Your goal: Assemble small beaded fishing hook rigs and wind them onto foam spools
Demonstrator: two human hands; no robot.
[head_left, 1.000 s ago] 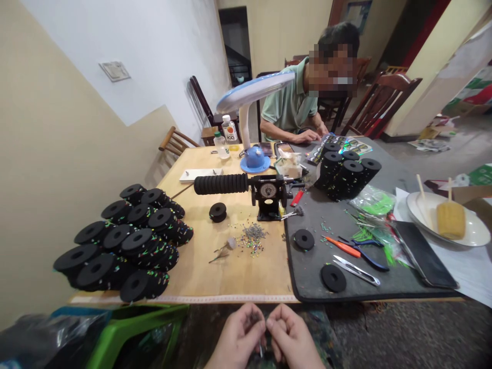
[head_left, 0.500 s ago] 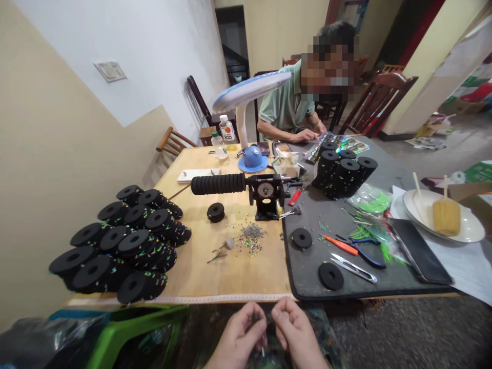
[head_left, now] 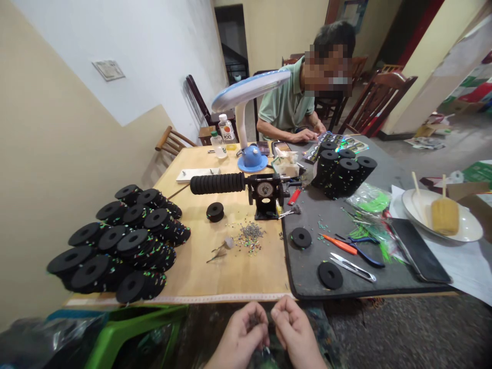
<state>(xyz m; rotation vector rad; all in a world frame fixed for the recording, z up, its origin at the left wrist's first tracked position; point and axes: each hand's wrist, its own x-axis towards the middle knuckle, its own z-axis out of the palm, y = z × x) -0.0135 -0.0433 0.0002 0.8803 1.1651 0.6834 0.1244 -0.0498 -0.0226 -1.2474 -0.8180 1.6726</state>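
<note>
Both my hands are close together just below the table's front edge, at the bottom of the view. My left hand has its thumb and fingers pinched; a tiny shiny piece shows under its fingertips, too small to name. To its right, my right hand is curled with thumb against index finger, and whatever it holds is hidden. On the table beyond lies a pile of small metal bits and coloured beads. Behind it stands a black winding device with a row of black foam discs on its shaft.
Stacks of black foam spools fill the left; more spools stand back right. Scissors, orange-handled tool, phone and plate lie right. A blue lamp stands at centre back. Across the table sits a person.
My left hand's fingers have shifted slightly, and the small shiny piece beneath them now shows a little further right. My right hand has hardly moved.
</note>
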